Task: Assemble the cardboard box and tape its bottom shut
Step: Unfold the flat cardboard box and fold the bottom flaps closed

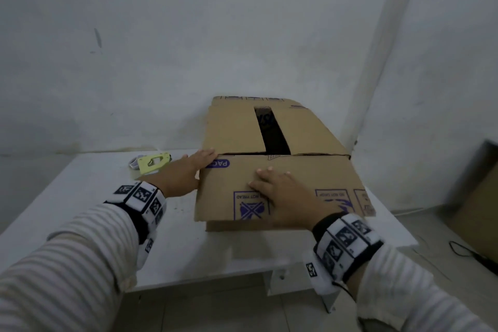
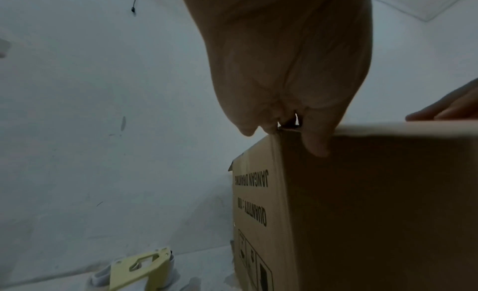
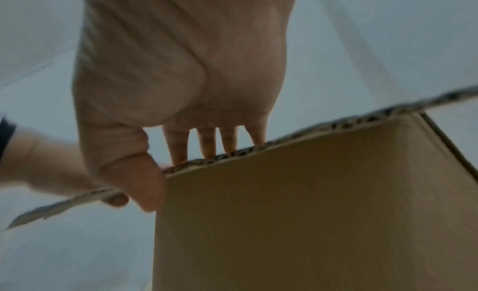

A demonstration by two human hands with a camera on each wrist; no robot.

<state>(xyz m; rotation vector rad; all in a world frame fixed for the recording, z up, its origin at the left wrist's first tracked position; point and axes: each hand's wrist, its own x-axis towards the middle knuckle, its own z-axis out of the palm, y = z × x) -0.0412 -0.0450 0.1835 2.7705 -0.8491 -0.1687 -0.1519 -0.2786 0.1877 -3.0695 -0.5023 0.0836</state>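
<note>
The white tabletop (image 1: 80, 197) runs into the corner of the room and carries everything in play. At its centre, pushed toward twelve o'clock near the wall, stands the cardboard box (image 1: 269, 143), set up with its bottom facing upward. The two short flaps are already folded in and leave a dark gap between them. The far long flap seems to stand up at twelve o'clock, though little of it shows.

The near flap (image 1: 296, 186), printed with purple handling marks, slopes down toward six o'clock from its hinge, not yet flat over the opening. I judge this to be the fold-in step, with taping not yet begun.

The right hand (image 1: 280, 191) lies on that flap at about five o'clock of the box top, palm down. Its fingers (image 3: 178, 150) are straight and spread on top while the thumb comes round beneath the flap's edge, so the hand is steering the flap, not squeezing it.

The left hand (image 1: 186, 172) reaches to the box's nine o'clock corner. Its fingers (image 2: 316, 144) drape over the corner, lightly curled over the edge, probably to brace the box so that it does not slide or skew while the flap moves.

At ten o'clock of the box, just beyond the left hand, a pale yellow tape dispenser (image 1: 153, 163) lies on the tabletop within easy reach for sealing the seam.
</note>
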